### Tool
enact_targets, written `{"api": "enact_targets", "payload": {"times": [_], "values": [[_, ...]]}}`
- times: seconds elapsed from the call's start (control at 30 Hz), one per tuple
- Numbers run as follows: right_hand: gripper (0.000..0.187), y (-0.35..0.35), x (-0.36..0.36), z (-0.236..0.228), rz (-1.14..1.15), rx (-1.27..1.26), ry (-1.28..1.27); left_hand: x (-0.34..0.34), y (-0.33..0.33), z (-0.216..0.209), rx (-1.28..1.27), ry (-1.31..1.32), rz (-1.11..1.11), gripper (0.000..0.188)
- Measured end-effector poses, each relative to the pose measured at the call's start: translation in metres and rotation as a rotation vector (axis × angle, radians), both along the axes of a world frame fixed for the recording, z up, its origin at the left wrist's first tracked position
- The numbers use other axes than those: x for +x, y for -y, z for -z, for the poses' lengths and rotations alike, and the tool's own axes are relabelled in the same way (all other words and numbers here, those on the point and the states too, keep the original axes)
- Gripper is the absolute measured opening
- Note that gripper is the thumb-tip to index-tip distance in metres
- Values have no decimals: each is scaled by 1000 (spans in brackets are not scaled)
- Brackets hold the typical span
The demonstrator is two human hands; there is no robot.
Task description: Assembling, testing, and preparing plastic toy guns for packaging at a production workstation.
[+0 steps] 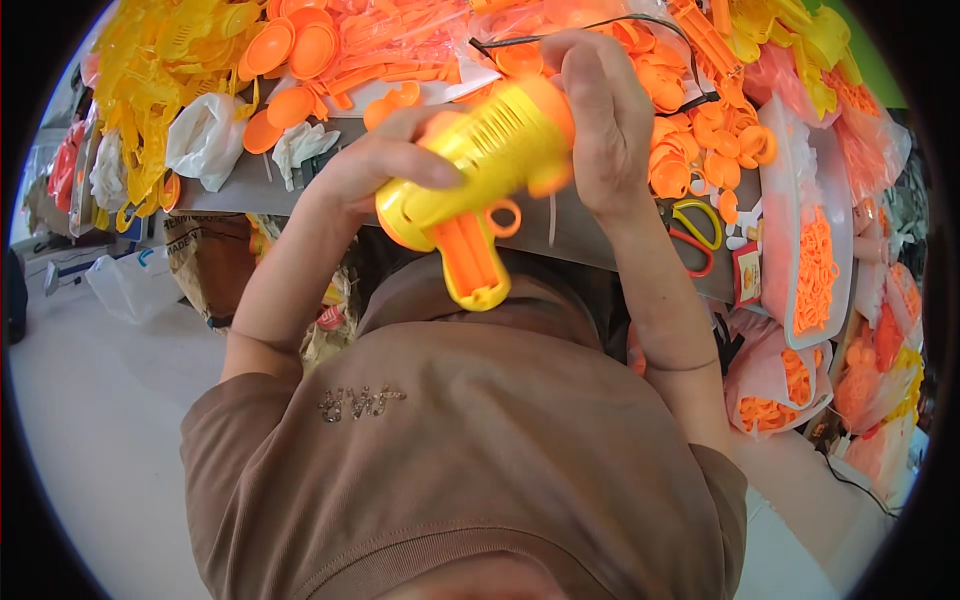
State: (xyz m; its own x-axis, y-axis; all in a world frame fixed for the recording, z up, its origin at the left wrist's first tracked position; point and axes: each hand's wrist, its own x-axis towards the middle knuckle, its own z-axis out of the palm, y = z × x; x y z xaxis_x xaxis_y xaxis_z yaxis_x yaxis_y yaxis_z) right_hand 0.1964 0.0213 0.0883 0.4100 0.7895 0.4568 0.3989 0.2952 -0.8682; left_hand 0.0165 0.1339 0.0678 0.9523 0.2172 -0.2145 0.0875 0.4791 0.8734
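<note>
A yellow toy gun (480, 170) with an orange grip and orange trigger ring is held up in front of my chest, above the grey table edge (590, 240). My left hand (375, 165) wraps its rear body, thumb laid along the yellow side. My right hand (600, 110) closes over the front end, where an orange part shows blurred under the fingers. The grip points down toward my brown shirt.
The table holds heaps of orange plastic discs (300, 50), yellow plastic parts (150, 80), clear bags of orange pieces (815, 270), white crumpled bags (205, 135), a black cable (600, 25) and yellow-and-red scissors (695, 235). Bags and a box (200, 260) sit below the table on the pale floor.
</note>
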Motion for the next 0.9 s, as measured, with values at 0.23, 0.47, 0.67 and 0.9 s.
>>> {"api": "enact_targets", "payload": {"times": [0.23, 0.47, 0.67, 0.9], "values": [[50, 64, -34, 29, -404, -428, -309, -42, -4, 16, -173, 296, -492, 67], [36, 56, -64, 40, -383, -208, -103, -54, 31, 34, -209, 302, -550, 75], [37, 53, -50, 39, -419, -230, -72, -54, 42, 35, -114, 243, -634, 77], [35, 49, 7, 55, 220, -345, 526, -47, 23, 34, -4, 189, -890, 67]]}}
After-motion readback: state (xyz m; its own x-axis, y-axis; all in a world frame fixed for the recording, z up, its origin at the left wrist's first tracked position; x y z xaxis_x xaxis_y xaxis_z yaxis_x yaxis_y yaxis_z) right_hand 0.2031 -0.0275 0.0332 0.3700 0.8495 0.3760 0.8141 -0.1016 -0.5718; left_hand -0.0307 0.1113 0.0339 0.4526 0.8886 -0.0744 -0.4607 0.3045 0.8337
